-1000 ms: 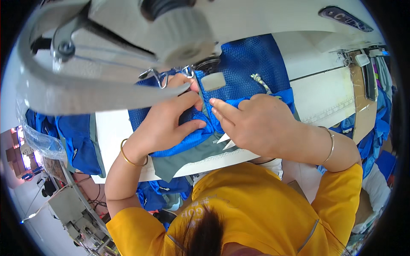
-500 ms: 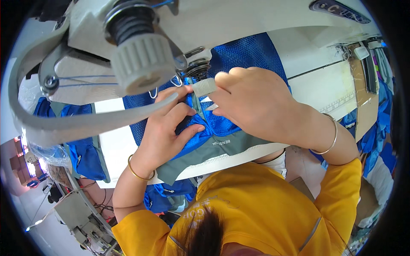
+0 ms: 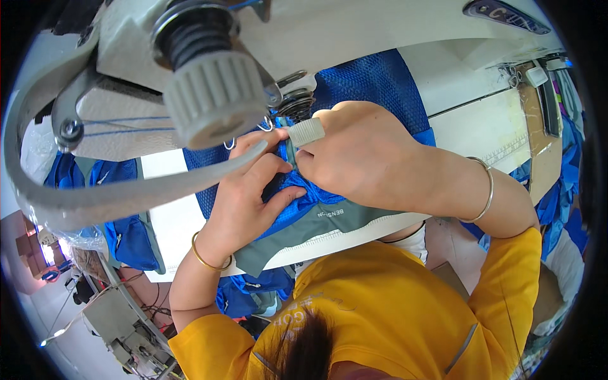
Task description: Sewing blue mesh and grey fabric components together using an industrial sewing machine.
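Observation:
Blue mesh fabric with a grey panel (image 3: 304, 227) lies on the sewing machine bed, gathered into folds between my hands. My left hand (image 3: 244, 193) pinches the folds by a narrow grey strip (image 3: 291, 154), its thumb and index finger close together. Against the right side of that strip, my right hand (image 3: 361, 149) is curled closed, knuckles up. The thread snips in it are hidden now; their pointed blades showed a moment ago. A white ribbed knob (image 3: 306, 132) of the machine covers part of the right fingers. The needle area is hidden.
Overhead, the white sewing machine head (image 3: 342, 25) carries a large ribbed knob (image 3: 215, 95), and a curved metal lever (image 3: 126, 196) crosses the left side. Blue fabric pieces (image 3: 130, 234) hang at the bed's left edge. Cardboard (image 3: 541, 158) and more cloth lie right.
My right hand has shifted slightly left and turned over the grey strip, so the blade tips no longer show. The left hand has kept its hold nearly unchanged.

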A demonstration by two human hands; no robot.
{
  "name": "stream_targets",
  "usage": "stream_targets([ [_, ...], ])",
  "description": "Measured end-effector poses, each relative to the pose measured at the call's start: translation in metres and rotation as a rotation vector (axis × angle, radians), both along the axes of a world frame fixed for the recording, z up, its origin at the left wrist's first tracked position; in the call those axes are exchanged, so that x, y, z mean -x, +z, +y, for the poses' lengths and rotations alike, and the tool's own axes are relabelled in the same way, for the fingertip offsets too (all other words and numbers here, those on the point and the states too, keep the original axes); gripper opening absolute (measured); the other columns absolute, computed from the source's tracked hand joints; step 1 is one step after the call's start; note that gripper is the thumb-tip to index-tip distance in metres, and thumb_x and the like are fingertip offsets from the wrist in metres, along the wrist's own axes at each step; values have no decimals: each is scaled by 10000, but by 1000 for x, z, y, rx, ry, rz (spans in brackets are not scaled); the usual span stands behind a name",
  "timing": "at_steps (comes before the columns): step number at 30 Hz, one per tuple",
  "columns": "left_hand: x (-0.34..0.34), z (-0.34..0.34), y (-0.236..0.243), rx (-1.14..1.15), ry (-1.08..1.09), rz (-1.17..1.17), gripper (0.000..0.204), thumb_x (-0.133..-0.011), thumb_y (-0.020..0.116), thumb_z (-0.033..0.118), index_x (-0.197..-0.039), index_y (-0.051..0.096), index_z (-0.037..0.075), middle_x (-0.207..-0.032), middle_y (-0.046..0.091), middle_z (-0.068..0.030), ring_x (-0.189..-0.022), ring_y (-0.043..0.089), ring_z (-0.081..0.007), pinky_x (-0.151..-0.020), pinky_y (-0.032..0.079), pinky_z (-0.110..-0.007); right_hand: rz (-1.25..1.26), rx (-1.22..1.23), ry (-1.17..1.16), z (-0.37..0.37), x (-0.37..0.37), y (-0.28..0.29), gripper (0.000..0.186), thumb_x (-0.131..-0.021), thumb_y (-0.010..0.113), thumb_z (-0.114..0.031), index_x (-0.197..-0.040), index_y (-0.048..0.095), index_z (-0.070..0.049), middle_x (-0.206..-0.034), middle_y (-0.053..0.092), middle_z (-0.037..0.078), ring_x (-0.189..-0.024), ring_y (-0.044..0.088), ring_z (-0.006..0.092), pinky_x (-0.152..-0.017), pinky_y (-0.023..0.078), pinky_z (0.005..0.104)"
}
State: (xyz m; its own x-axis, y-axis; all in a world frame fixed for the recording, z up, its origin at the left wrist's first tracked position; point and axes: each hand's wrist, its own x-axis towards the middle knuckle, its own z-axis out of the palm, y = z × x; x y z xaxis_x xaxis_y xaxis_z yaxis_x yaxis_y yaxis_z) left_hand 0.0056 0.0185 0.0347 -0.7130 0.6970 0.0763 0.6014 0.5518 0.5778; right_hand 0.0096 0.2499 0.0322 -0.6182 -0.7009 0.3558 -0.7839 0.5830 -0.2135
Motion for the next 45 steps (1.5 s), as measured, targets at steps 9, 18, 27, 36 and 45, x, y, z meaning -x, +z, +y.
stream_targets([
  [9, 0, -1, 0, 0, 8, -16, 363, -689, 881, 102, -964, 660, 20, -1367, 602, -191, -1267, 524, -407, -1064, 421, -492, -11, -95, 84, -7, 0, 2, 80, -689, 688, -154, -743, 660, -103, -675, 582, 28, -710, 656, 240, -649, 507, 365],
  [18, 1, 0, -2, -4, -5, 55, 362, -669, 913, 199, -937, 722, 49, -1241, 668, -166, -1186, 584, -388, -1013, 463, -460, 2, 45, 22, 2, 5, -6, 59, -755, 690, -158, -731, 690, -104, -663, 608, 34, -699, 646, 215, -610, 516, 357],
  [27, 0, -2, -2, 4, -16, 23, 333, -707, 866, 103, -969, 670, 38, -1368, 601, -186, -1271, 521, -394, -1062, 427, -481, 65, 43, 31, 0, 4, -2, 102, -758, 698, -139, -673, 749, -118, -661, 669, 36, -700, 680, 202, -628, 553, 345],
  [36, 2, 2, 0, 14, -23, 21, 372, -686, 877, 111, -999, 694, 29, -1351, 605, -179, -1236, 521, -395, -1038, 447, -463, 7, -62, 90, 1, 1, -6, 140, -671, 716, -163, -794, 695, -101, -677, 590, 17, -666, 636, 226, -598, 502, 341],
  [45, 1, -2, -3, -20, -24, -58, 402, -709, 874, 134, -1054, 692, 38, -1364, 576, -190, -1279, 484, -405, -1076, 395, -487, -203, -67, 73, 20, -14, 4, 296, -820, 745, -266, -1048, 737, -77, -691, 584, 6, -679, 631, 217, -619, 484, 346],
])
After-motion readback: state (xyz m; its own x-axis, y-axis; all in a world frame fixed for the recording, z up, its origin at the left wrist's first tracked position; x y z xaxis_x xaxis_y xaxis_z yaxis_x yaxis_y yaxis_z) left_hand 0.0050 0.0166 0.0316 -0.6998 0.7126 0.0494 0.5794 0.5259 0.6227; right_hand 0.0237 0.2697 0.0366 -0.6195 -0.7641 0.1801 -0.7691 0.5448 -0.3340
